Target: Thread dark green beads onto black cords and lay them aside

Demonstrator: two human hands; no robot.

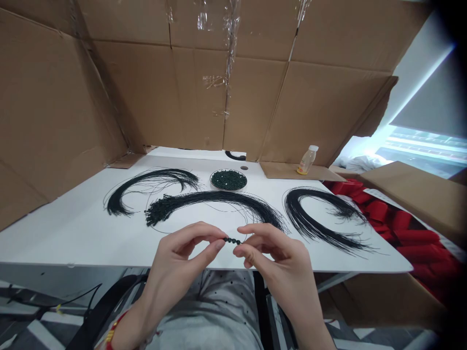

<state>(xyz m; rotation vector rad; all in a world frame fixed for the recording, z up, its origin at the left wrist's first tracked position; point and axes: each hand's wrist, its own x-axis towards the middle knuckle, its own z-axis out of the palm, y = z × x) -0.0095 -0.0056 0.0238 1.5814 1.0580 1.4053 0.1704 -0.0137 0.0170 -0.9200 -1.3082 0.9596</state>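
A short row of small dark green beads (pixel 232 240) stretches between my two hands, above the table's front edge. My left hand (pixel 189 250) pinches its left end between thumb and forefinger. At the right end, the thumb and a bent finger of my right hand (pixel 272 248) close on the cord, while the forefinger is raised away from it. The thin cord itself hardly shows. Just beyond the hands lies a bundle of black cords (pixel 219 197), with a cluster of dark beads (pixel 158 210) at its left end. Farther back stands a round dish (pixel 211 185) full of loose dark green beads.
More black cord bundles lie at the left (pixel 124 192) and right (pixel 310 218) of the white table (pixel 91 243). Cardboard walls (pixel 197 97) enclose the back and left. A small bottle (pixel 307 160) stands at the back right. Red rolls (pixel 401 223) fill a box beside the table.
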